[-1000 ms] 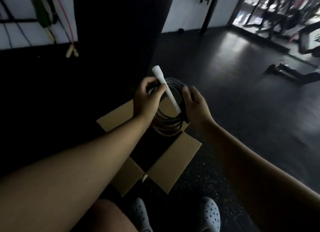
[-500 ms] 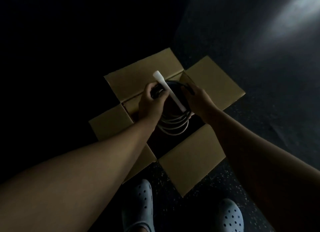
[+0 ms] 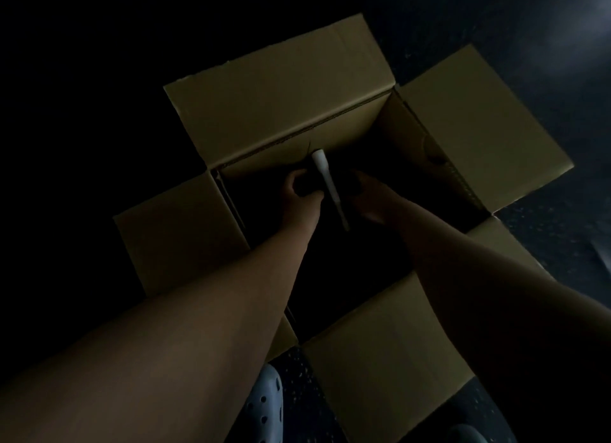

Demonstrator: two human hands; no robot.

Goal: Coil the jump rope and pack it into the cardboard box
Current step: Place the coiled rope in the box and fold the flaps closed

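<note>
Both hands reach down into the open cardboard box [image 3: 287,112], and the dim light swallows most of what they hold. The left hand [image 3: 299,196] has its fingers curled around something dark, presumably the coiled cord of the jump rope, though the coil itself cannot be made out against the black interior. The right hand [image 3: 372,199] sits just across from it, fingers bent inward toward the same spot; whether it is gripping the coil or only resting against it cannot be told. The 2 hands are apart, with the white handle [image 3: 327,183] of the jump rope standing between them. That handle is the only clearly visible part of the rope: a pale, slim stick, tilted, its thicker end up near the far wall of the box and its thin end pointing down toward the viewer before fading into shadow.

The box floor is lost in darkness. All 4 flaps are folded outward, and the forearms cross over the near ones. The box stands on a dark speckled floor [image 3: 545,251]. Below the left forearm a pale perforated clog [image 3: 264,406] shows, partly cut off by the frame's bottom edge; a 2nd shoe at the lower right is barely discernible
</note>
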